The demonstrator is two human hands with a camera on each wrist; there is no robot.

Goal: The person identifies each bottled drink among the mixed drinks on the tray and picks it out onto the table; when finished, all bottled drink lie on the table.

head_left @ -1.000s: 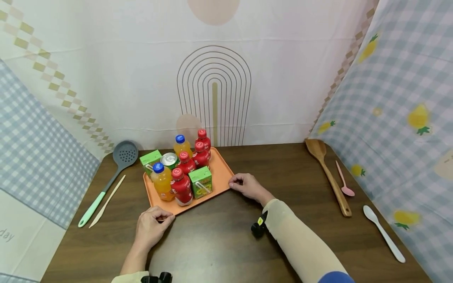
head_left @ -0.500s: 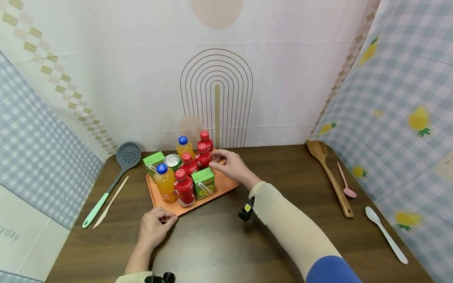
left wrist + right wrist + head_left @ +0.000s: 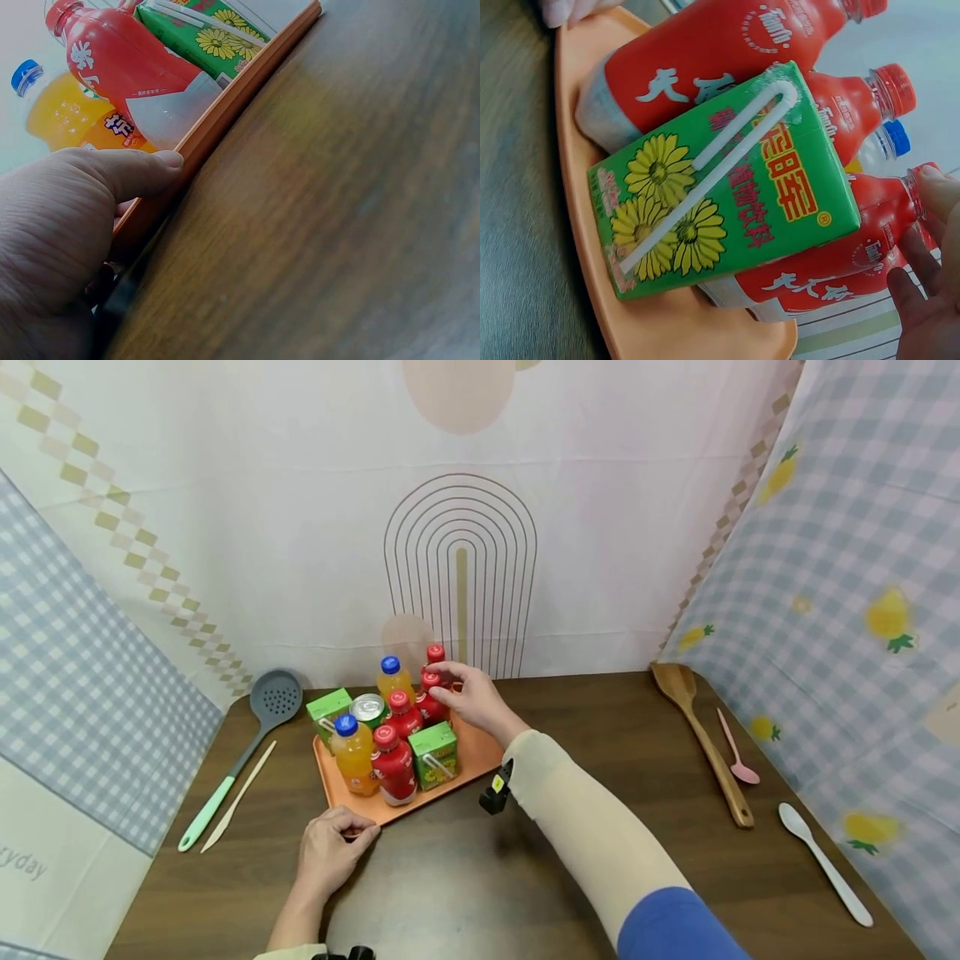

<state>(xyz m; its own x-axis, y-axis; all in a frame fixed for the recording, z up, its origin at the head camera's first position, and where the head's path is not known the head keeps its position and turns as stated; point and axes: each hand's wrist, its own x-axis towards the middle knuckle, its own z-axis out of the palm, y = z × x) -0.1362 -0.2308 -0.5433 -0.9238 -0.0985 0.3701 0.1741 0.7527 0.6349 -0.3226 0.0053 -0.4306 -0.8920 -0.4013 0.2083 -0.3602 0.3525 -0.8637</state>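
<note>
An orange tray (image 3: pixel 480 745) carries red bottles (image 3: pixel 393 766), orange-drink bottles (image 3: pixel 353 756), green drink cartons (image 3: pixel 433 757) and a can (image 3: pixel 368 708). My left hand (image 3: pixel 330 852) pinches the tray's near left corner, its thumb (image 3: pixel 154 171) on top of the rim in the left wrist view. At the back of the tray my right hand (image 3: pixel 480 700) reaches over the red bottles, thumb and fingers spread either side of a red cap (image 3: pixel 431 680). The right wrist view shows the thumb at that bottle's cap and the fingers loosely bent beside it. The rearmost red bottle is partly hidden by my fingers.
A slotted turner (image 3: pixel 276 697) and a cream knife (image 3: pixel 238 796) lie left of the tray. On the right lie a wooden spatula (image 3: pixel 701 739), a pink spoon (image 3: pixel 742 770) and a white spoon (image 3: pixel 825 864). A patterned cloth (image 3: pixel 585 552) stands behind the table.
My right hand has left the tray's right corner, moving left and away from me to the red bottles at the back. The left hand stays at its corner; the view has tilted slightly upward.
</note>
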